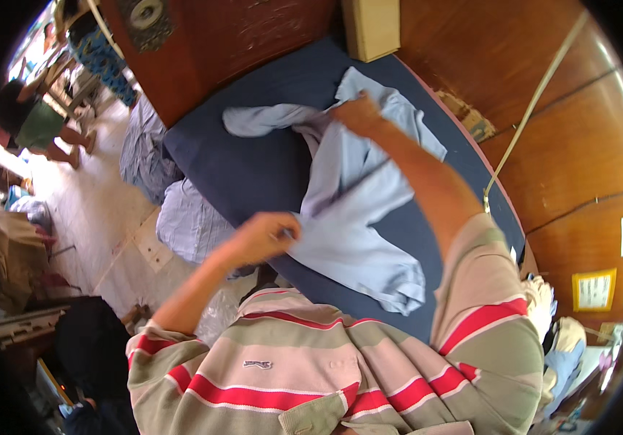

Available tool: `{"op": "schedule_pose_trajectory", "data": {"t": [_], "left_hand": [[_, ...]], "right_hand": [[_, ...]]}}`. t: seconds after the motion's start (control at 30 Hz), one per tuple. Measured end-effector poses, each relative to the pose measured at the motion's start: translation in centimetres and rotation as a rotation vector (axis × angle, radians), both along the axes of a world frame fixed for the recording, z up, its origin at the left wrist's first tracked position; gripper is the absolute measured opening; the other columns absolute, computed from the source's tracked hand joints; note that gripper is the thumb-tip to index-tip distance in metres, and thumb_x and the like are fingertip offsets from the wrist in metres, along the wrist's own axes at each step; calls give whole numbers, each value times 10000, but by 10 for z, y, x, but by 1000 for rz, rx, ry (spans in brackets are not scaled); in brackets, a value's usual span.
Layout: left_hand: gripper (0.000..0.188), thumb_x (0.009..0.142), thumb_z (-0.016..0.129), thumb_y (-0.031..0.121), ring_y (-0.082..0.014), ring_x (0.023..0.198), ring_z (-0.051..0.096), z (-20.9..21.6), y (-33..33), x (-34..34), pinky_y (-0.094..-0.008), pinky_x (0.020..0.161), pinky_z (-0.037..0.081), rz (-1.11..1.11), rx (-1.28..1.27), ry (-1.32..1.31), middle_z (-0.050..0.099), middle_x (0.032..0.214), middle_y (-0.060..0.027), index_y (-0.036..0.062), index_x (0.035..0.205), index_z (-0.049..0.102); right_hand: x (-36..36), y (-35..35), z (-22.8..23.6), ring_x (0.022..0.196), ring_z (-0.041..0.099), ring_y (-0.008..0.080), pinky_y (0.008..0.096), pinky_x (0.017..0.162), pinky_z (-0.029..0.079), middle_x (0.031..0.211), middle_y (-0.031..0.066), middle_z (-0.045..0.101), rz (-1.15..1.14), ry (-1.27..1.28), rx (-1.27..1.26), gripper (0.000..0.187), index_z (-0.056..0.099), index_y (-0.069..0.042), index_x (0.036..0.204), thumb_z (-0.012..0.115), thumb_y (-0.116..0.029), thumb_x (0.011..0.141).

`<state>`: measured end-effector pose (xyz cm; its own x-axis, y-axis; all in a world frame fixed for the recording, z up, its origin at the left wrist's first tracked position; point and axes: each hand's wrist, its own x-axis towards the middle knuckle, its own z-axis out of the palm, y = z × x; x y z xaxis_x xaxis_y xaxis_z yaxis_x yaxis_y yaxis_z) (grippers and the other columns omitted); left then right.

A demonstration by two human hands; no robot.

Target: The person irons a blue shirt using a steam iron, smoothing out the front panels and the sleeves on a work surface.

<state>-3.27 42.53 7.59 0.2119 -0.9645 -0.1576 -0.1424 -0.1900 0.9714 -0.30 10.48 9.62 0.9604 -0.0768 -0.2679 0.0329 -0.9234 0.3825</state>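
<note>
A light blue long-sleeved shirt (pixel 355 196) lies loosely spread over a padded table covered in dark blue cloth (pixel 268 174). One sleeve stretches toward the far left, and another part of the shirt reaches toward the near right. My left hand (pixel 271 235) is closed at the shirt's near left edge, fingers curled around a bit of the fabric. Farther off, my right hand (pixel 356 116) grips the shirt near its far end, fingertips partly hidden. Creases run through the cloth between the two hands.
Crumpled grey-blue clothes (pixel 145 152) and a pale blue cloth pile (pixel 192 221) sit left of the table. A brown wooden panel (pixel 217 43) rises behind it. A cord (pixel 536 109) hangs at the right by wooden walls. People (pixel 36 119) are at the far left.
</note>
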Motion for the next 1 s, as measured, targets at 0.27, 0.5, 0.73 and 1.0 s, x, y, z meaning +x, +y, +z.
{"op": "schedule_pose_trajectory", "data": {"t": [0.27,0.5,0.73,1.0], "left_hand": [[177,757,586,-29,-289,827,601,133,41,93,-370,696,487,738,-240,-1566,574,937,-117,59,884,672],[207,679,520,-66,-288,934,610,121,13,96,-350,795,493,1007,-358,-1689,624,1064,-84,-15,846,633],[222,716,514,-59,-342,846,613,142,-6,102,-392,748,480,1139,-703,-1517,643,942,-167,-28,895,642],[313,775,573,66,-279,917,600,219,86,138,-414,850,455,1416,-1011,-1519,627,1005,-156,-50,1065,597]], "right_hand": [[-225,-57,274,914,629,290,403,814,464,1000,125,653,-249,-1131,-152,216,620,-90,1041,510,-145,863],[-344,-31,242,1136,524,250,407,1004,346,1193,94,590,-65,-1034,-458,161,656,-60,937,659,-159,810],[-370,-29,186,821,650,239,331,740,491,892,78,688,-217,-1398,-215,153,701,-72,955,612,-166,871],[-493,18,211,1060,581,215,335,948,422,1127,109,638,-745,-1471,-611,337,634,-24,1126,639,-253,880]]}}
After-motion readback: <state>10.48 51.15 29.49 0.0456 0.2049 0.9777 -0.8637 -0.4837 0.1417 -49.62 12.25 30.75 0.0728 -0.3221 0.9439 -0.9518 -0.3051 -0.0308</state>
